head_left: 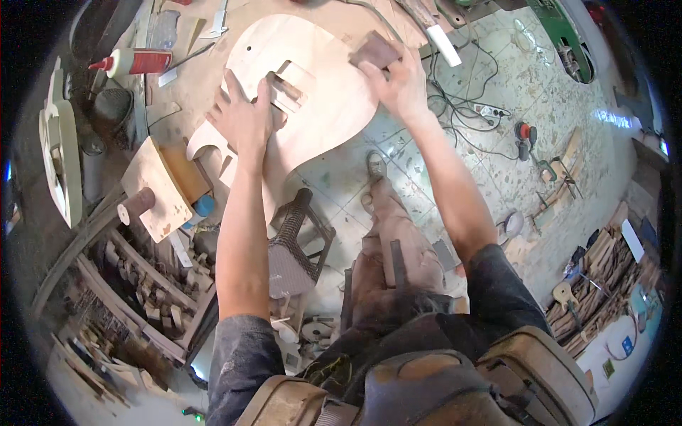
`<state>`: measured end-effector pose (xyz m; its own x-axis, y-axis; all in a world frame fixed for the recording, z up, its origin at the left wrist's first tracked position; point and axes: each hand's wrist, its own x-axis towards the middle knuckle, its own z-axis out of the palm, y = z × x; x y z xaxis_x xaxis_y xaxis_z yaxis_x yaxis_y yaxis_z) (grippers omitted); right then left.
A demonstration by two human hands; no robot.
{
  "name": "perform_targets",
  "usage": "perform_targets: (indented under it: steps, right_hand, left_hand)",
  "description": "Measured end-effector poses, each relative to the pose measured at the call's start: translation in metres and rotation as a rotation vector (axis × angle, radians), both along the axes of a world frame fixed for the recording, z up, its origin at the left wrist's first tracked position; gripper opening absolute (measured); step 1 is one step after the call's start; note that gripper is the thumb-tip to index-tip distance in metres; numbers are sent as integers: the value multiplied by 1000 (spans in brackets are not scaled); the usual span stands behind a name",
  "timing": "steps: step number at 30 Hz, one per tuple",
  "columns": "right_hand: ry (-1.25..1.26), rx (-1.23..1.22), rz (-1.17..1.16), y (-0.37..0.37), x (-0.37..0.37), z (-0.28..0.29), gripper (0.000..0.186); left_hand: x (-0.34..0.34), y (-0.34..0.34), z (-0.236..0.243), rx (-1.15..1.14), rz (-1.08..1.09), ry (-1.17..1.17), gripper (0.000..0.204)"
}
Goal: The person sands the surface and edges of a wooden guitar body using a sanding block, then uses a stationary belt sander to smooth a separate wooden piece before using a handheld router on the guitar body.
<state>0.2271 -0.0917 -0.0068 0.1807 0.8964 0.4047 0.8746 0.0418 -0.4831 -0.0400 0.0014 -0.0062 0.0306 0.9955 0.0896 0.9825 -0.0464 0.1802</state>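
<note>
A pale wooden electric guitar body (334,99) with routed cavities and one small round hole lies on the workbench. My left hand (244,117) rests on it with fingers spread, beside the rectangular cavities, and holds nothing. At the body's right edge my right hand (400,85) pinches a brown, square piece of sandpaper (375,53) between thumb and fingers. The sandpaper is at the rim of the wood; whether it touches the surface is hard to tell.
A glue bottle (145,62) with a red label lies left on the bench, near a caliper (217,21). Another guitar body (60,142) stands at far left. A stool (295,263) is below the bench. Cables (455,106) and a power strip (490,111) lie on the floor.
</note>
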Motion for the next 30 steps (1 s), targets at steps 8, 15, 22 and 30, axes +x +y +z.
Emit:
perform_targets:
  steps: [8,15,22,30]
  right_hand:
    - [235,-167,270,-3,-4,1,57]
    - [325,-59,368,-59,-36,11,59]
    - [55,24,193,-22,-13,-4,39]
    - [21,40,291,15,22,-7,38]
  left_hand:
    - [-14,0,1,14,-3,16,85]
    - [-27,0,3,-3,45,69,86]
    - [-22,-6,-8,-13,-4,31,88]
    - [-10,0,-5,-5,-14,10,88]
